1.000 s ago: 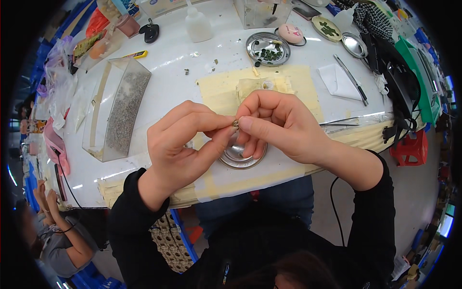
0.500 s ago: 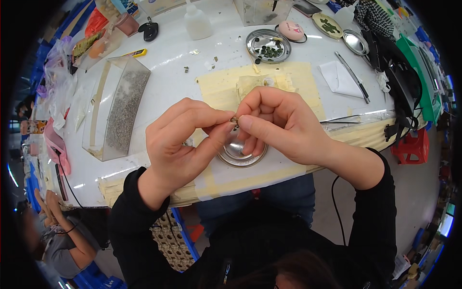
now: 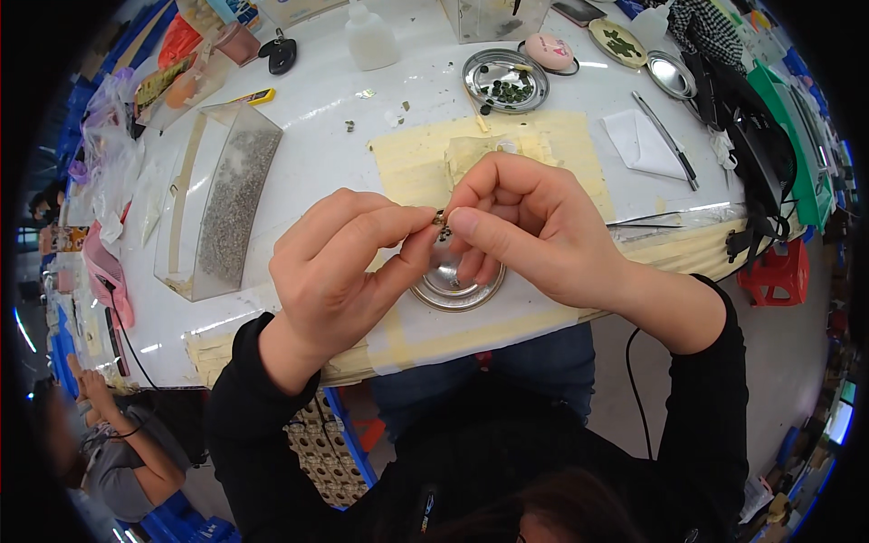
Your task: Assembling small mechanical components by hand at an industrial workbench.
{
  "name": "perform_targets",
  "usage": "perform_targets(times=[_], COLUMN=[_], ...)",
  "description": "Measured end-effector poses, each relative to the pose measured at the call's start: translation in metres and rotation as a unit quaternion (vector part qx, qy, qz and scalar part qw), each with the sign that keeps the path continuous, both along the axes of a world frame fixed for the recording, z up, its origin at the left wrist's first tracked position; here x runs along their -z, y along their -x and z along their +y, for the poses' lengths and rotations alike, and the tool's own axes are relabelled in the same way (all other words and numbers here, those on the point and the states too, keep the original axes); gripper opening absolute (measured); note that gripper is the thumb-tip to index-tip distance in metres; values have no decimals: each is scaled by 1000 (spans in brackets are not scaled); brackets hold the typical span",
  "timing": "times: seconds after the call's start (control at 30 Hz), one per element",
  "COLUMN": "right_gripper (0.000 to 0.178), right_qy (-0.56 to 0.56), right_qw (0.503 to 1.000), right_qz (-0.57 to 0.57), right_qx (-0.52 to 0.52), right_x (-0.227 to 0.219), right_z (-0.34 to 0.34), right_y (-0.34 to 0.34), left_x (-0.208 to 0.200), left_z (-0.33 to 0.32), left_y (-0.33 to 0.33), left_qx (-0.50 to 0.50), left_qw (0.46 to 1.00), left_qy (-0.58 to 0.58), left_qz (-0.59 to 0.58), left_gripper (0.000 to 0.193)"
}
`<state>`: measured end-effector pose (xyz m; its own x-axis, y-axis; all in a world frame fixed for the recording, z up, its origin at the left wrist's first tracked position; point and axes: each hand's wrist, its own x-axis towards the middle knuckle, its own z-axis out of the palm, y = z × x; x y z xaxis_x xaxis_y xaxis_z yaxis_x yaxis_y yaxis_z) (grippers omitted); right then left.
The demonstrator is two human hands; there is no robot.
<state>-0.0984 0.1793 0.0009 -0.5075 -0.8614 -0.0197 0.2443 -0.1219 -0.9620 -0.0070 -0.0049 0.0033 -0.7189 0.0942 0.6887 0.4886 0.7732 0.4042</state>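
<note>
Above a small round metal dish (image 3: 459, 298), my left hand (image 3: 337, 267) and my right hand (image 3: 536, 237) meet at the fingertips. Both pinch a tiny brownish, shiny piece (image 3: 441, 218) between thumb and forefinger. Its exact kind is too small to make out, and the fingertips cover part of it. A few dark specks (image 3: 444, 233) show just below the pinch, over the dish. My right hand's other fingers curl loosely and hide part of the dish. Behind my hands, a cream taped pad (image 3: 466, 156) lies on yellow tape.
A clear box of grey grit (image 3: 237, 204) stands at left. Farther back are a white squeeze bottle (image 3: 371, 41), a metal plate with dark green pieces (image 3: 505, 81) and a pink round case (image 3: 549, 53). At right lie folded white paper (image 3: 641, 145) and a pen (image 3: 665, 140). Another person (image 3: 136, 452) sits lower left.
My fingertips have shifted slightly, with both hands still pinching the tiny piece. The dark specks below it show more clearly now. The other person's hands have moved a little.
</note>
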Motion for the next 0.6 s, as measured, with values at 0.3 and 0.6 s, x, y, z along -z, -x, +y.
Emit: perform_targets(times=[0.3, 0.6], right_gripper=[13, 12], right_qy=[-19, -5], right_qw=[999, 1000], right_qz=[-24, 5], right_qx=[-24, 16], right_x=[-1, -2], right_z=[0, 2], right_y=[1, 0], left_x=[-2, -3], left_z=[0, -3], left_y=[-1, 1], left_qx=[38, 38], left_qw=[997, 994], left_qy=[-52, -77], left_qz=[-44, -73], left_gripper=[18, 15])
